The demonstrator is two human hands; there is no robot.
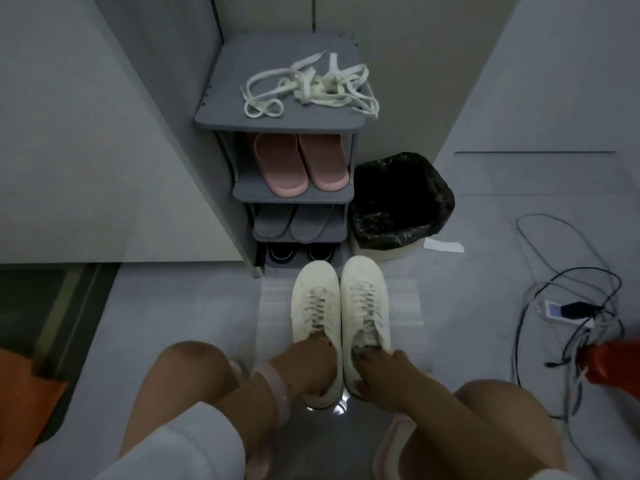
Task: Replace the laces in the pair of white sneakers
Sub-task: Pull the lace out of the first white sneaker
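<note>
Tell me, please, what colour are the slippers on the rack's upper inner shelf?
Pink: the slippers show plainly in the head view, under the shoe rack's top board.

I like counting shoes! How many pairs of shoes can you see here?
4 pairs: white sneakers on the floor, held by the left hand and right hand; pink slippers, grey slippers and dark shoes on the rack, partly hidden.

No text, label, brand, number or sign can be read anywhere. The white sneakers (341,306) are seen from above and no logo or lettering can be made out on them. The small white device (562,311) lying among the cables on the floor shows a pale blue face, but it is too small and blurred for anything to be read.
</note>
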